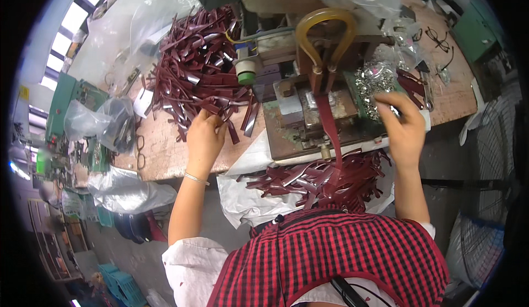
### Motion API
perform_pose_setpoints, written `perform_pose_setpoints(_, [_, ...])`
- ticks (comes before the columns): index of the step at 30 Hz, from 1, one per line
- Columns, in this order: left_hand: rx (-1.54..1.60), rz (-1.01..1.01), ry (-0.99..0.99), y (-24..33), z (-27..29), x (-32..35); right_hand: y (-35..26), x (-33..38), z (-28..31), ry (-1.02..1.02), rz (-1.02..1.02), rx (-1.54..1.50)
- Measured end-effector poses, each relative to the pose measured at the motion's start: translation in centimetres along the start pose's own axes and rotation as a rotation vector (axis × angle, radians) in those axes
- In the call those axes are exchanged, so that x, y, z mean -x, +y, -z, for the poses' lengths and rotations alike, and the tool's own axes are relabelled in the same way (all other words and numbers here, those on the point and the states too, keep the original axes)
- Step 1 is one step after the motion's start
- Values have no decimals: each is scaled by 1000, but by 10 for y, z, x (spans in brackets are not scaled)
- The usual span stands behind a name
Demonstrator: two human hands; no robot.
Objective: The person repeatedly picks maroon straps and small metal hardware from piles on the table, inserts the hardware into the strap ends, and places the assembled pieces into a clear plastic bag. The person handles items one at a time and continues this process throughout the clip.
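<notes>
Checked apron (330, 252) is closest to me, with a heap of done straps (325, 177) just past it. One dark red strap (329, 121) hangs from the press (319, 103). I judge I am mid-feed. Left hand (205, 136) has its grip closed on straps in the big pile (201, 70). Right hand (401, 125) pinches in the rivets (374, 84); what it holds I cannot tell. Next calls for a small, careful placing at the press. Surface (165, 153) edge runs under both wrists, little room.

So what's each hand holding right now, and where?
Left hand grips the near end of a maroon strip from the pile. Right hand pinches something among the silver metal pieces; unclear what.
</notes>
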State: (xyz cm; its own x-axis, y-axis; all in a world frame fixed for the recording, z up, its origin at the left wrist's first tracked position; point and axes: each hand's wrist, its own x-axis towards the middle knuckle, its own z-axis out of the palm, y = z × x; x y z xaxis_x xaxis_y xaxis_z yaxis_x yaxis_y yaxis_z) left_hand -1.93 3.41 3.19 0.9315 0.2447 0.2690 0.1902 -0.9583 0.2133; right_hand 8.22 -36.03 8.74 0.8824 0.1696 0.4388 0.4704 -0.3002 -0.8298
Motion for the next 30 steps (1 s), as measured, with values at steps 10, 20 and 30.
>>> perform_pose_setpoints(10, [-467,86,-148,-12,-35,13,-17,-26,-72,-51,-172,-417])
perform_pose_setpoints(20, [1347,999,-911,-29,59,1,-52,-29,-75,-111,-324,-601])
perform_pose_setpoints(30, [1970,204,178,89,44,29,21,-1,-14,73,-16,174])
